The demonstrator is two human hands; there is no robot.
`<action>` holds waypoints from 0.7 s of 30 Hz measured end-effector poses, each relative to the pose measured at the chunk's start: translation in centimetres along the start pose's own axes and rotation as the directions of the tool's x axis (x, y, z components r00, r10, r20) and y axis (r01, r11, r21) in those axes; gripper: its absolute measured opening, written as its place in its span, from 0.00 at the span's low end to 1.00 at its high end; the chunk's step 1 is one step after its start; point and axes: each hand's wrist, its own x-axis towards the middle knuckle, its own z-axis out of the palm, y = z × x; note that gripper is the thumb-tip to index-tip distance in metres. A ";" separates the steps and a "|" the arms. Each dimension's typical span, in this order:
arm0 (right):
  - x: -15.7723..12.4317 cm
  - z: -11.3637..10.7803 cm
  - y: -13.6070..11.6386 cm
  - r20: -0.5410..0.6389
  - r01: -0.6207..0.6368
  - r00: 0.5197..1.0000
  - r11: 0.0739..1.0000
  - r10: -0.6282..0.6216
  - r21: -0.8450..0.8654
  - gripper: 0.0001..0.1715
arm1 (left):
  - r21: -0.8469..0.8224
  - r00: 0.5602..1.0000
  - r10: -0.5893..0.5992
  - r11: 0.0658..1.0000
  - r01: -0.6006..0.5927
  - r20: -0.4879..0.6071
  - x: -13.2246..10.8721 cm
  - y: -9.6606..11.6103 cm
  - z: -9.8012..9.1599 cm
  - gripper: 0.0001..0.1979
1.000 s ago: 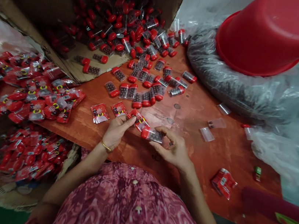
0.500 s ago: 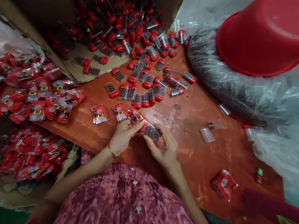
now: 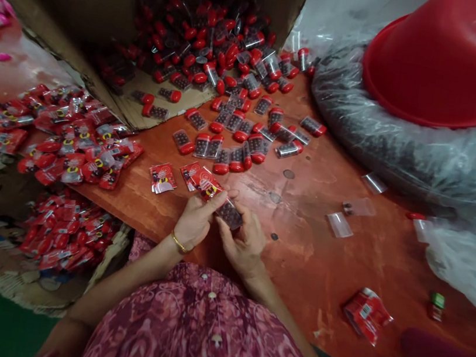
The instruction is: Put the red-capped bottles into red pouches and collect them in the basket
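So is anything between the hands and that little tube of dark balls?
Nothing visible: the left hand and right hand touch the clear tube; red packets lie past the left fingertips, not between.

Small hand-packing wkshp, not a home kitchen or shop: orange-red wooden table (image 3: 310, 230) at center, tipped cardboard carton (image 3: 62, 6) at top left spilling red-capped tubes (image 3: 217, 75), sealed red packets (image 3: 70, 143) heaped at left, woven basket (image 3: 115, 250) lower left, bulk plastic sack of dark beads (image 3: 380, 139) and red plastic tub (image 3: 449, 60) upper right.
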 end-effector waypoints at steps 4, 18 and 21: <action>-0.6 0.2 0.4 0.009 -0.110 0.994 0.985 0.109 0.131 0.19 | 0.081 1.000 -0.015 0.997 0.013 0.026 -0.3 -0.4 -0.1 0.17; -2.4 1.9 1.5 0.045 -0.164 0.986 0.975 0.159 0.150 0.23 | 0.090 0.999 0.034 0.995 -0.035 0.014 -1.6 -2.3 -1.2 0.18; -2.5 1.9 1.9 0.108 -0.096 0.992 0.966 0.072 0.241 0.28 | 0.027 0.999 0.040 0.999 -0.040 0.007 -1.8 -1.6 -1.8 0.18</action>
